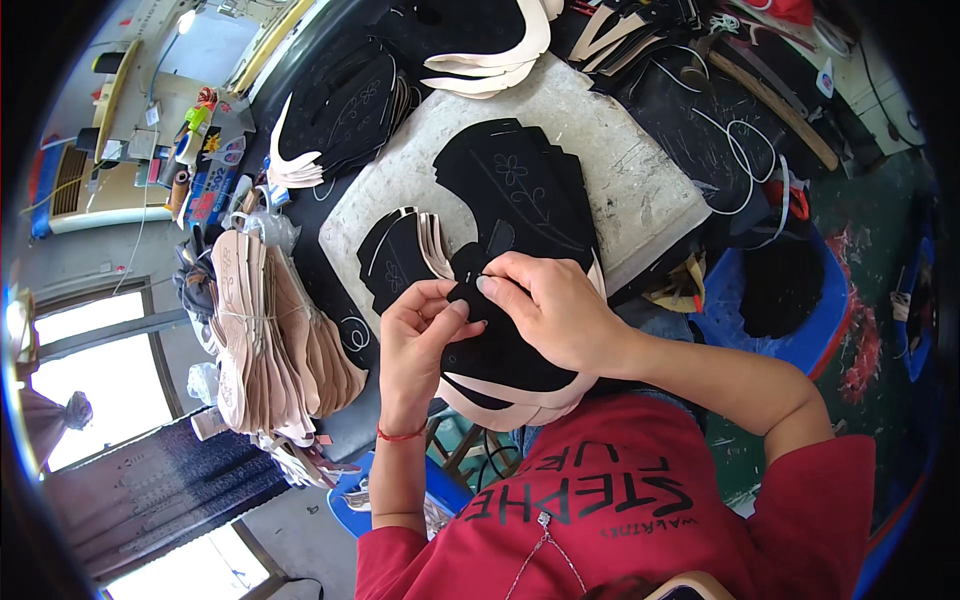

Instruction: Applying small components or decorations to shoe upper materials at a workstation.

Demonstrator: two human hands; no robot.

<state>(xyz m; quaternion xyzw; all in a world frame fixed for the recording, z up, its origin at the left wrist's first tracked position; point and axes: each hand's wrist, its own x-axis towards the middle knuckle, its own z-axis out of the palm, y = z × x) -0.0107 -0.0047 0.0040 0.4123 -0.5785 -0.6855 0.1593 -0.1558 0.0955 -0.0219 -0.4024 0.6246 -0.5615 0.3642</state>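
Note:
Black shoe-upper pieces with stitched flower outlines lie stacked and fanned on a pale worn slab in front of me. My right hand pinches a narrow black part of the top piece between thumb and forefinger. Close on its left, my left hand has its thumb and fingers pressed together beside the same black part; what sits between them is too small to tell. Pale edges of more upper pieces stick out under my hands, near my lap.
Bundles of beige shoe-shaped pieces stand tied at the left. Further black uppers lie at the back left. A blue bin holding black material is at the right. A wooden-handled tool and white cord lie at the back right.

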